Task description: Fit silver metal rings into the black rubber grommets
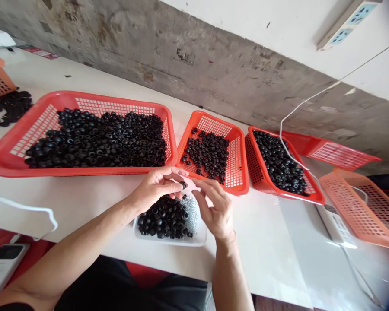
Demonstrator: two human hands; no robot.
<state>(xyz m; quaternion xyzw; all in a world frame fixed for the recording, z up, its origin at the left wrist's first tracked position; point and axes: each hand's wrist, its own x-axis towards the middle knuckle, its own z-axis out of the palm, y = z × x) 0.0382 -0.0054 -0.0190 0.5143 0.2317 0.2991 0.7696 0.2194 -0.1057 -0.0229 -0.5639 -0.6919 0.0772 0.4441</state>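
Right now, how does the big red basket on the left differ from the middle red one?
The left basket is larger than the middle basket. The left basket holds a big heap of black pieces; the middle basket holds far fewer. Both are red with mesh walls.

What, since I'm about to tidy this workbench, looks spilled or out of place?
Loose black parts lie on the table at far left, outside the orange basket, perhaps spilled. A thin white cable droops across the rightmost filled red basket, where it could snag.
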